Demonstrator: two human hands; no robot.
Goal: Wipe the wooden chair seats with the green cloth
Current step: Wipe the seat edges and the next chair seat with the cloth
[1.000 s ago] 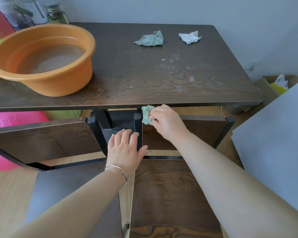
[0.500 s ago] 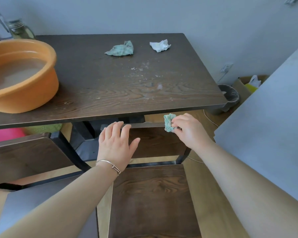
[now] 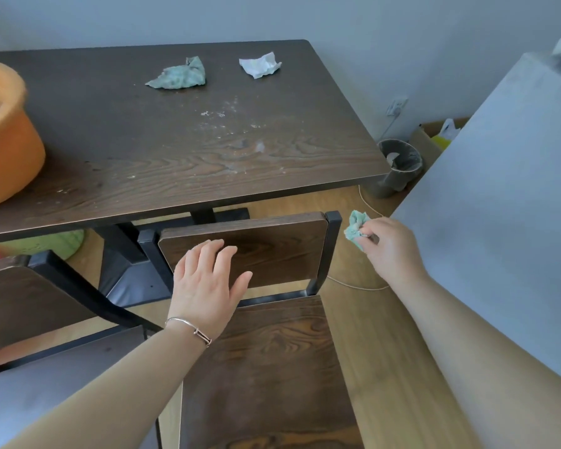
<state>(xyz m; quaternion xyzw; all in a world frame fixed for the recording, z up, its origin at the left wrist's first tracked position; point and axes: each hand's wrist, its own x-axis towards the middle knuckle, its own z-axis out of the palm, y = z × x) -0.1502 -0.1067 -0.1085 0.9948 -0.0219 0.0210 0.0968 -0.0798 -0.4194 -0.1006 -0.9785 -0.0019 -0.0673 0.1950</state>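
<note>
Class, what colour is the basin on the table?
Orange; the basin shows best in the head view.

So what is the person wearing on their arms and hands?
No sleeves and no gloves show: the left hand and the right hand are bare, and so are both arms as far as the picture goes. The left wrist wears a thin silver-coloured bangle with a little bar-shaped clasp. The right wrist wears nothing.
</note>
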